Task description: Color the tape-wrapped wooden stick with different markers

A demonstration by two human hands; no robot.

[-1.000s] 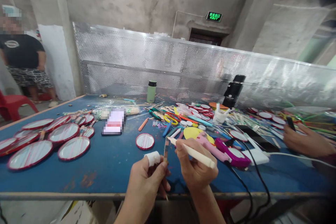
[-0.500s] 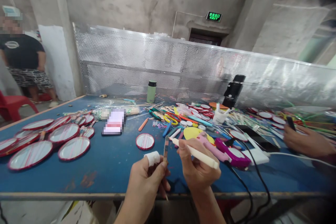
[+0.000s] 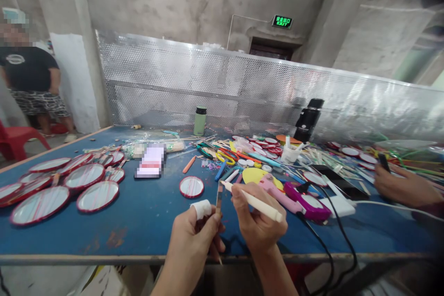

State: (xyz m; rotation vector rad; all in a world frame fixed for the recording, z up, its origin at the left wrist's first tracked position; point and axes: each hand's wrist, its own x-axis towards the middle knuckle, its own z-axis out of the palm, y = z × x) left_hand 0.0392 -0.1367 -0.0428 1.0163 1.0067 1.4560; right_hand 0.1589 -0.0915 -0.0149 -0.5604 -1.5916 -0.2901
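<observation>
My left hand (image 3: 196, 245), a white wrap round one finger, is closed on a thin flat stick (image 3: 219, 196) held upright, with darker patches on its upper part. A thin pointed end pokes out below the fingers. In my right hand (image 3: 262, 224) is a cream marker pen (image 3: 262, 206), its tip at the upper part of the stick; whether it touches I cannot tell. Just beyond the hands lies a small round red-rimmed mirror (image 3: 191, 187). Several pens and a pink glue gun (image 3: 280, 194) lie close to my right hand.
Several red-rimmed mirrors (image 3: 97, 196) overlap at the left beside a phone (image 3: 151, 161). A green bottle (image 3: 200, 121) and a black flask (image 3: 308, 120) stand at the back. Cables (image 3: 342, 231) trail off the right edge. Another person's hand (image 3: 407, 185) holds a dark object; someone (image 3: 31, 69) stands far left.
My right hand has shifted slightly left with the marker pen, bringing its tip nearer to the stick's upper end. My left hand has stayed almost still.
</observation>
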